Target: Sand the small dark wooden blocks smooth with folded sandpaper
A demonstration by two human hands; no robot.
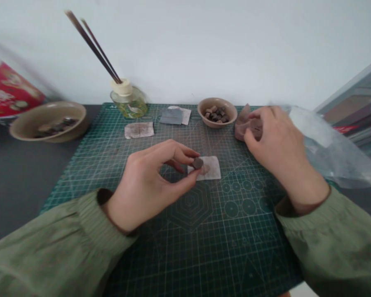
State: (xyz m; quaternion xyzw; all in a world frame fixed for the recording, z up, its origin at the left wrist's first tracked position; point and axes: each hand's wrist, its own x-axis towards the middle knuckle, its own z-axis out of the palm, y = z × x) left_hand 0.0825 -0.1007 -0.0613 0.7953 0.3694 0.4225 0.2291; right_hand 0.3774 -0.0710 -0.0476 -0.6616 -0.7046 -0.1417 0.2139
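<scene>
My left hand (151, 181) pinches a small dark brown disc (198, 163) between thumb and fingertips, just above a small white paper square (210, 169) on the green cutting mat (204, 231). My right hand (273, 140) reaches to the back right and grips a lump of brown clay (243, 121) lying on the mat beside a clear plastic bag (327, 148). Both forearms wear green sleeves.
A small bowl (217, 112) of brown pieces stands at the mat's far edge. A reed diffuser (128, 99), two more paper scraps (139, 130) and a grey scrap (174, 115) lie at the back. A larger bowl (49, 121) sits off the mat, left, near a red package (9, 93).
</scene>
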